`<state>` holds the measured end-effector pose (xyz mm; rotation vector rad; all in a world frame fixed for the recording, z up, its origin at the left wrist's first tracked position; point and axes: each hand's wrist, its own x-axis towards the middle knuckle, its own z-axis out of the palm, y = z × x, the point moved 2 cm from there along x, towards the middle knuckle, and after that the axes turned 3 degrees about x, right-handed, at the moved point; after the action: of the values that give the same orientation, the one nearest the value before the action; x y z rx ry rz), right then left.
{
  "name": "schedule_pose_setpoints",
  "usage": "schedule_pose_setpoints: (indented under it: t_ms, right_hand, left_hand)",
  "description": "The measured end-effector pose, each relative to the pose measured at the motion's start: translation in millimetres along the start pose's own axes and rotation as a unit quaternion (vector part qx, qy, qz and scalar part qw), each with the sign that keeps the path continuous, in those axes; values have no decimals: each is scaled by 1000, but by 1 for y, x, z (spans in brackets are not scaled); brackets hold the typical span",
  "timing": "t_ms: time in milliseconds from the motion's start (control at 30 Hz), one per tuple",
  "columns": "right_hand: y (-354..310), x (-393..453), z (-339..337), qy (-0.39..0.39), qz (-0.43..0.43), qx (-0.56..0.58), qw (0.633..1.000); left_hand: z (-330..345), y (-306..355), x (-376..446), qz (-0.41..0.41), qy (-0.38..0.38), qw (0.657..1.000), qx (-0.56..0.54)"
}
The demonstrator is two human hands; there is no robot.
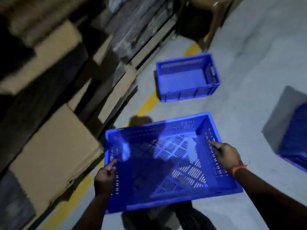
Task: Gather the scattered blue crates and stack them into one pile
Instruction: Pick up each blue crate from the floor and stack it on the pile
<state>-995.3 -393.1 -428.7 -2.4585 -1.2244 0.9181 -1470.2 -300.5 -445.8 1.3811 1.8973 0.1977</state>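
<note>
Above the grey floor [249, 63], nearest me, I see the held crate [166, 163] carried open side up, its long axis running left to right. My left hand [104, 179] curls its grip over the crate's left end wall; my right hand [227, 156] grips the right end wall, forefinger stretched along it. Beyond the held crate a second crate [186, 78] sits on the floor, likewise crosswise. To its right a third crate [295, 138] is cut off by the frame edge. Everything is motion-blurred, the cardboard boxes [54, 146] to the left especially.
</note>
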Motion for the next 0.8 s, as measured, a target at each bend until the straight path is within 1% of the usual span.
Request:
schedule_pose_setpoints:
  t_ms: [100,200,300,367,467,600,700,800]
  right_hand:
    - [17,-37,-106,33,13,3,999]
    - [38,-61,-191,74,38,7,997]
    - [53,-74,-259,129,53,38,989]
    - [67,-74,-293,155,61,55,984]
    - [94,-63,-329,175,81,78,978]
    - [113,-39,-382,218,79,101,967]
    - [124,-3,-424,230,87,108,963]
    - [141,40,-463,239,105,116,958]
  left_hand:
    - [-20,104,-40,64,-3,996,66]
    - [-33,202,-56,144,-34,977,152]
    - [-38,304,-68,216,-67,961,160]
    - [-35,357,-65,268,-70,948,157]
    - [-20,419,-33,312,-78,930,178]
    - [4,527,-20,347,-68,909,219]
    - [32,601,-3,360,-67,906,214]
    - [66,671,27,371,-95,902,200]
